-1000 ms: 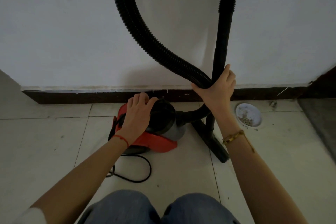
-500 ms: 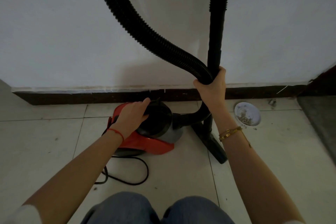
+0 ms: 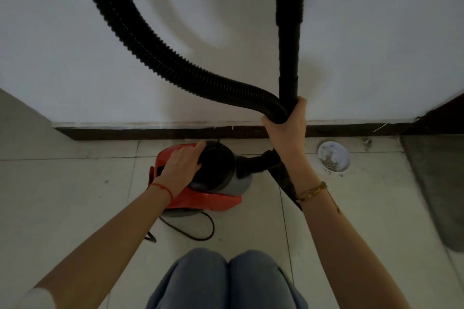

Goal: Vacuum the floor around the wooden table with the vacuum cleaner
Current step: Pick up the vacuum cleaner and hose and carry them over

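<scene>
A small red and black canister vacuum cleaner (image 3: 213, 202) sits on the tiled floor against the wall's dark skirting. Its black ribbed hose (image 3: 160, 57) loops up out of view and comes back down as a rigid black tube (image 3: 288, 40). My right hand (image 3: 286, 125) grips the hose and the tube together where they cross. My left hand (image 3: 182, 167) lies on top of the canister, fingers curved over the edge of its black round lid. The floor nozzle is mostly hidden behind my right forearm. No wooden table is in view.
A round white floor drain cover (image 3: 333, 156) with debris lies right of the vacuum. The black power cord (image 3: 198, 229) loops on the tiles in front of the canister. A dark mat (image 3: 437, 188) lies at the right edge. My knees (image 3: 226, 281) are at the bottom.
My right hand closed round the tube and hose and lifted them higher. My left hand slid from the lid's top to its left edge.
</scene>
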A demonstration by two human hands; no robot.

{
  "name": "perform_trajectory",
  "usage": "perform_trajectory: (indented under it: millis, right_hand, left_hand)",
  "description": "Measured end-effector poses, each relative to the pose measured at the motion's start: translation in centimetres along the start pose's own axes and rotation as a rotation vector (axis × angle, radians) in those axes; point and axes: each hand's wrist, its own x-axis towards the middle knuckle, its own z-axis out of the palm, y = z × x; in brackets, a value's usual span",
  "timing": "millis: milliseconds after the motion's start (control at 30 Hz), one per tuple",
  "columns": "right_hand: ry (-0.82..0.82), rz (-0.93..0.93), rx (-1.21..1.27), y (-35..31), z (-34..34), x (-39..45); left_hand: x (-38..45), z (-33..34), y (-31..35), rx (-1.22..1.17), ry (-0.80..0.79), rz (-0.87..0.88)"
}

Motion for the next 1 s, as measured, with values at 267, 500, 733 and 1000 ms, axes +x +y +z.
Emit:
perform_trajectory:
  millis: [267, 500, 733, 1000]
  right_hand:
    - [-0.043, 0.071, 0.035, -16.3, -8.8, -2.8]
    - [-0.049, 0.102, 0.028, -31.0, -18.6, -5.4]
    - [-0.033, 0.11, 0.013, -41.1, -27.2, -8.7]
    - [0.034, 0.129, 0.009, -45.6, -33.3, -11.8]
  left_hand:
    - [-8.6, -16.6, 6.4, -0.041, -0.017, -0.051]
    - [-15.4, -31.7, 13.6, -0.016, -0.062, -0.081]
    - [-21.2, -42.1, 19.3, 0.024, -0.119, -0.041]
    - [-24.6, -46.6, 23.4, 0.034, -0.141, 0.043]
